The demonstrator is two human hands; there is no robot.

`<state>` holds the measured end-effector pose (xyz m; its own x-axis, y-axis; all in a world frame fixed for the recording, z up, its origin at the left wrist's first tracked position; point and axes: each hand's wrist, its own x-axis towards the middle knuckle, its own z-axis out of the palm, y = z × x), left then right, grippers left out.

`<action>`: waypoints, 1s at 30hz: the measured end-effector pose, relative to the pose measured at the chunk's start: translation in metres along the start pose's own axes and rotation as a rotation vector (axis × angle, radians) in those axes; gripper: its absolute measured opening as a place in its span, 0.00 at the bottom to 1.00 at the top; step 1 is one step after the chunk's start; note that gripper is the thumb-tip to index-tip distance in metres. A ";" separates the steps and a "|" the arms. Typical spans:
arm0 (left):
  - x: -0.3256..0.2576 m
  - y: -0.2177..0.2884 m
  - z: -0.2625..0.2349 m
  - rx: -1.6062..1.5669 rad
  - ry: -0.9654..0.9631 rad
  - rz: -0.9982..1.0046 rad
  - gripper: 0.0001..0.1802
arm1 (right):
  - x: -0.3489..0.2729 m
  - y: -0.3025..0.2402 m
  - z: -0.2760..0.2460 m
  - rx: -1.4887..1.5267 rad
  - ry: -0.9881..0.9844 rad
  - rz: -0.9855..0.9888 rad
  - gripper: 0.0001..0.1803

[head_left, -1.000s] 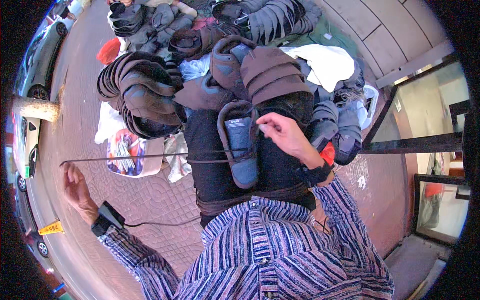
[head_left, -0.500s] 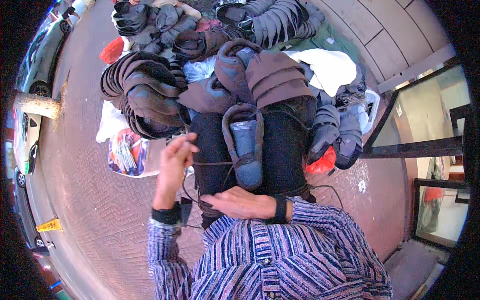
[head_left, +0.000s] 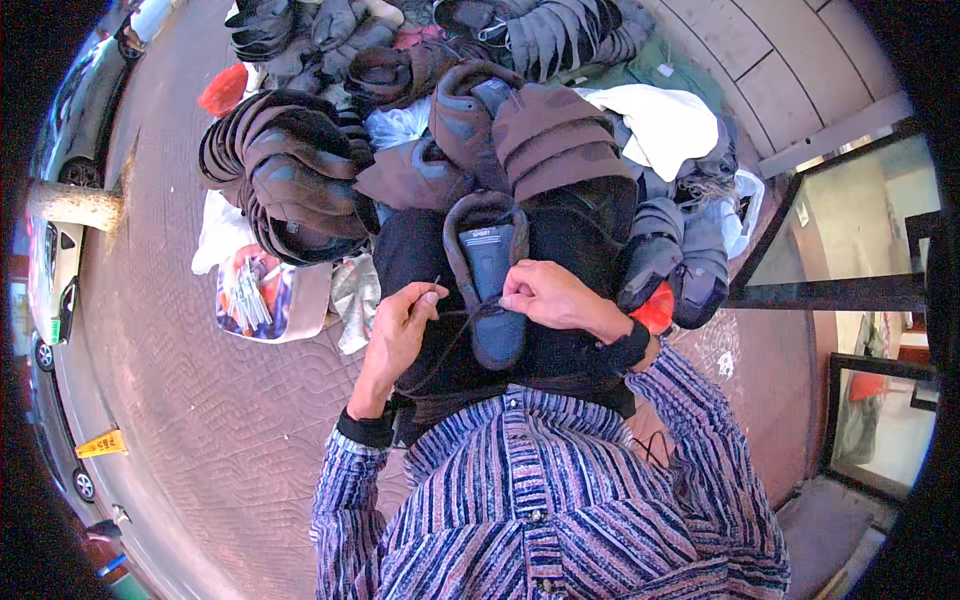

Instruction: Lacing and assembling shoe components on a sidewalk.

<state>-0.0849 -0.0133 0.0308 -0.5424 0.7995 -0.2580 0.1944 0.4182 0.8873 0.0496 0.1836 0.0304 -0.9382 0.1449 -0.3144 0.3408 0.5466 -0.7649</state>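
A dark brown shoe upper [head_left: 490, 345] with a blue-grey tongue [head_left: 484, 262] lies upright along my lap, its toe toward me. A thin dark lace [head_left: 458, 313] runs from the upper toward my left hand [head_left: 396, 340], and a loose strand hangs below it. My left hand is closed in a pinch left of the upper, with a thin tip of the lace sticking up from the fingertips. At the upper's right edge, my right hand [head_left: 562, 298] is closed, its fingertips pinching the upper near the base of the tongue. What lies under those fingertips is hidden.
Stacked brown uppers [head_left: 290, 190] sit left of my knees, with more [head_left: 560, 140] over my right knee. Grey uppers [head_left: 655, 245] and a white cloth [head_left: 660, 130] are at the right. A printed bag of thin white sticks [head_left: 250, 300] stands left; a glass-panelled frame [head_left: 850, 230] stands right.
My right hand has moved up from my waist to the upper's right edge. My left hand has come slightly down and right, fingers closing in a pinch. The view has shifted slightly.
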 end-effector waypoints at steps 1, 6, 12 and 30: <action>0.000 0.000 0.002 -0.014 0.034 -0.014 0.11 | 0.000 -0.004 0.001 -0.001 0.000 0.000 0.07; 0.000 0.003 0.005 -0.127 0.098 -0.120 0.10 | 0.000 -0.014 0.013 -0.172 0.291 -0.171 0.06; -0.003 0.011 0.017 0.176 0.170 0.086 0.07 | 0.010 -0.019 0.021 0.115 0.245 -0.070 0.08; 0.002 0.004 0.040 0.402 0.258 0.034 0.08 | 0.018 -0.027 0.015 0.120 -0.033 0.008 0.08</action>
<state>-0.0524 0.0075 0.0179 -0.7057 0.7036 -0.0831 0.4884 0.5682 0.6623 0.0245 0.1588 0.0369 -0.9337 0.1200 -0.3374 0.3545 0.4425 -0.8237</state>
